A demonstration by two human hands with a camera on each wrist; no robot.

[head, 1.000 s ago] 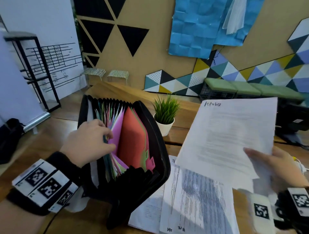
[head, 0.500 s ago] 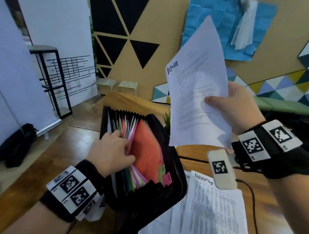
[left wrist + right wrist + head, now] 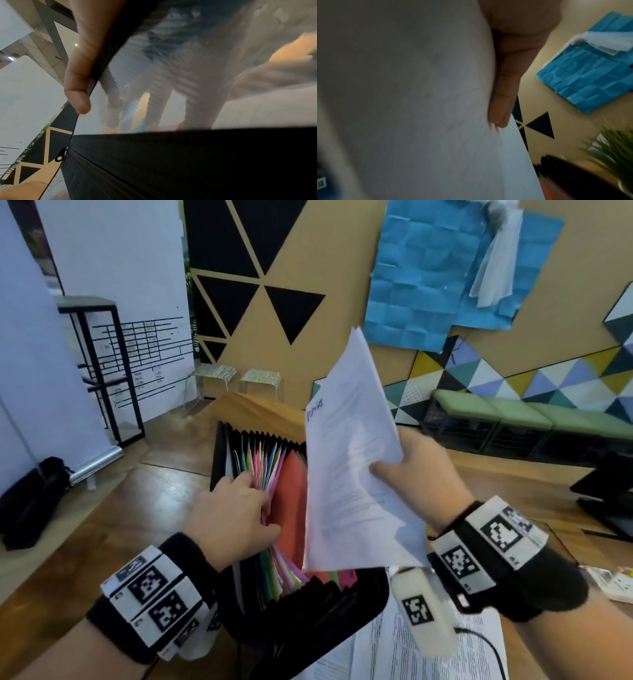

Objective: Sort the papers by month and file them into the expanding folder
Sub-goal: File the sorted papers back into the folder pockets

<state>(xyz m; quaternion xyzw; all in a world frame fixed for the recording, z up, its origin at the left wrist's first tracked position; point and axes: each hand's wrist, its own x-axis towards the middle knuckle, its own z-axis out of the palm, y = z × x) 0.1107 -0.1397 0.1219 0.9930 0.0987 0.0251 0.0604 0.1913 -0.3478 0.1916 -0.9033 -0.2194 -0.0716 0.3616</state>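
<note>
A black expanding folder (image 3: 308, 618) stands open on the wooden table, its coloured dividers (image 3: 270, 463) fanned out. My left hand (image 3: 236, 515) reaches in among them, fingers curled over the pink and green dividers and holding them apart from an orange one (image 3: 291, 508). In the left wrist view my thumb (image 3: 77, 86) lies on the folder's black edge (image 3: 171, 155). My right hand (image 3: 418, 481) pinches a white printed sheet (image 3: 349, 467) with handwriting at its top, tilted upright above the folder's right side. The same sheet (image 3: 411, 101) fills the right wrist view.
More printed papers (image 3: 394, 645) lie flat on the table (image 3: 130, 525) beneath my right wrist. A small potted plant (image 3: 614, 148) stands behind the folder. A dark device (image 3: 609, 494) sits at the right edge. Green benches (image 3: 513, 412) line the far wall.
My right hand has lifted the sheet off the table, turned it upright and brought it left over the folder. My left hand stays among the dividers.
</note>
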